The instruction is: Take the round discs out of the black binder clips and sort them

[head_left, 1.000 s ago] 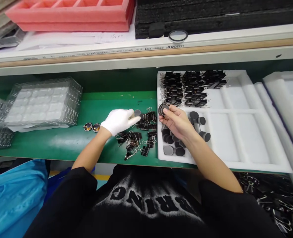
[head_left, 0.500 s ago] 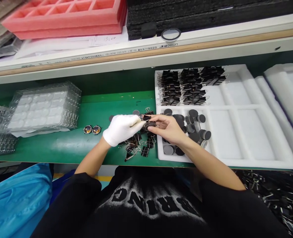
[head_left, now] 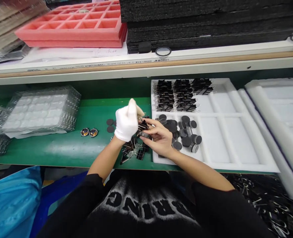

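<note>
My left hand (head_left: 127, 123), in a white glove, is closed at the wire handles of a black binder clip (head_left: 143, 125). Its fingertips are partly hidden behind the glove. Bare, my right hand (head_left: 160, 138) grips a round dark-rimmed piece (head_left: 144, 134) between thumb and fingers, and the clip sits against that piece. Below both hands lies a loose pile of black binder clips (head_left: 140, 154) on the green bench. Left of the glove are several dark flat discs (head_left: 110, 122).
A white foam tray (head_left: 218, 132) holds rows of binder clips (head_left: 165, 96) and dark round pieces (head_left: 186, 141). Two round pieces with orange reflections (head_left: 93, 132) lie left, near stacked clear plastic trays (head_left: 39, 110). Above runs a shelf edge (head_left: 87, 71) with red foam trays (head_left: 72, 34) and a ringed lens (head_left: 163, 51).
My left hand has turned upright and shifted right, from the round piece's side to the clip's handles. My right hand keeps hold of the piece. The whole view has shifted slightly.
</note>
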